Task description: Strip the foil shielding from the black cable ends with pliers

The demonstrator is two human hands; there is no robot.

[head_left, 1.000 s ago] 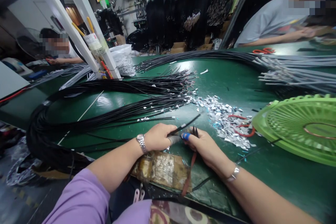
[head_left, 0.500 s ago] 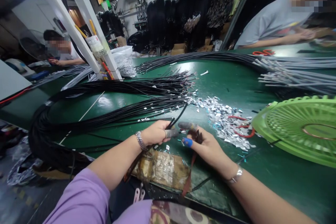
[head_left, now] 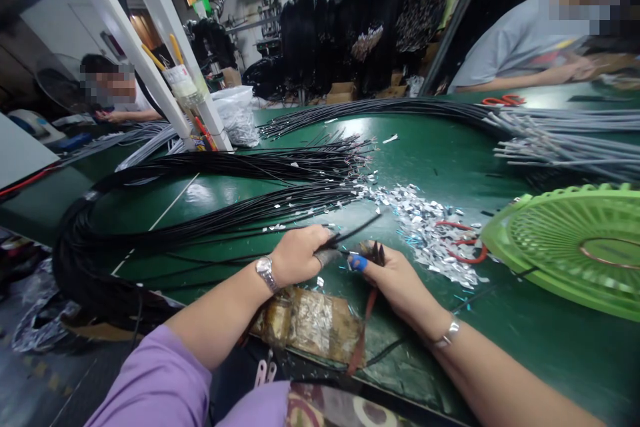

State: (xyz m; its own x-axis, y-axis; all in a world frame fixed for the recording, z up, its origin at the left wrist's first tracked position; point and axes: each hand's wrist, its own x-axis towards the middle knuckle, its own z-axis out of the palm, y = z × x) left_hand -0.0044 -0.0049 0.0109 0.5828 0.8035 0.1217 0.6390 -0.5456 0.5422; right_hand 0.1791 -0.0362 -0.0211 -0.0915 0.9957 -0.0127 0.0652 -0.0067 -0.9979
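My left hand [head_left: 299,256] is closed around a thin black cable [head_left: 356,230] whose free end sticks out up and to the right. My right hand [head_left: 395,277] is closed on a small dark cutting tool [head_left: 376,253], its taped blue fingertip touching the cable next to my left thumb. Both hands hover just above the green table [head_left: 440,160], over a taped brown pad [head_left: 310,323] at the near edge. A large looped bundle of black cables [head_left: 200,213] lies to the left, its stripped ends pointing at a heap of silver foil scraps [head_left: 425,227].
A green plastic fan grille [head_left: 570,240] lies at the right, red-handled scissors [head_left: 463,240] among the scraps. Grey cables [head_left: 565,140] stretch across the far right. Two other people sit at the back left and back right. White posts [head_left: 165,40] rise at the left.
The cable end swung up toward the bundle half a second ago and has come back down pointing right. My right hand opened away from the cable, then closed back in beside my left thumb.
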